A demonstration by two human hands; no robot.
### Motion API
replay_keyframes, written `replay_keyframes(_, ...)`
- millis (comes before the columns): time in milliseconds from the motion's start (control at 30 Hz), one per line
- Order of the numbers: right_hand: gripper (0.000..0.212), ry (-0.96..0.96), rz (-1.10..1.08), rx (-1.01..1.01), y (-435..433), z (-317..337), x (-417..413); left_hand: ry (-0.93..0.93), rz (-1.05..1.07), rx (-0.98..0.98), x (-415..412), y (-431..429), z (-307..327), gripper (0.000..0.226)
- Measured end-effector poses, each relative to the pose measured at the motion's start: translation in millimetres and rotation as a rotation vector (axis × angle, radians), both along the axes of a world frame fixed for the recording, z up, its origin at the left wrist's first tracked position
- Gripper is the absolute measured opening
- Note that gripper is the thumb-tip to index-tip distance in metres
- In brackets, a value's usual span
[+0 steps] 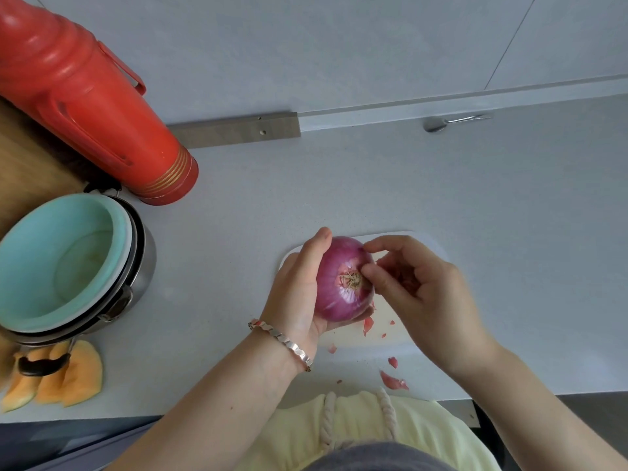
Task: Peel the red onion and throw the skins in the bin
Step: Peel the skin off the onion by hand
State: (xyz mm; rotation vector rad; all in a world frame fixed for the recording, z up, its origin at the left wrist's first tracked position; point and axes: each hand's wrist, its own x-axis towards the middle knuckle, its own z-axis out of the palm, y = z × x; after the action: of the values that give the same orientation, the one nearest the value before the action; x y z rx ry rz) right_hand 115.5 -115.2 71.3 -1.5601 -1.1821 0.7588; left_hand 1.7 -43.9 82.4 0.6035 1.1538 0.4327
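Head view: the red onion (343, 280) is gripped in the left hand (297, 294) above the white board (421, 240) near the table's (509, 198) front edge, while the right hand (424, 290) pinches its skin (334, 302) by the root. Skin flakes (392, 382) at that edge may drop off; no bin shows.

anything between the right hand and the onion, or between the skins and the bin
Nothing visible between them: the left hand holds the red onion and the right hand touches it beside the root. No bin is in view, so the path for the loose skins cannot be judged.
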Motion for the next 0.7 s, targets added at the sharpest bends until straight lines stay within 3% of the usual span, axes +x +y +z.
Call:
replay_keyframes(200,0.017,-0.091,-0.048,0.047,-2.3,-3.8,-3.6,-0.004,-0.010,0.020,1.1,-1.9,-2.8,0.037)
replay_keyframes(367,0.012,-0.178,-0.075,0.087,-3.3,-9.4,-6.5,0.036,0.012,0.018,1.2,-3.4,-4.2,0.049)
replay_keyframes(533,0.010,-0.262,-0.089,0.126,-3.4,-12.9,-7.0,0.002,0.001,0.033,2.0,-6.1,-0.2,0.037)
replay_keyframes(700,0.007,-0.262,-0.076,0.132,-3.3,-17.5,-7.3,0.019,-0.005,0.038,0.4,-5.2,-0.5,0.046)
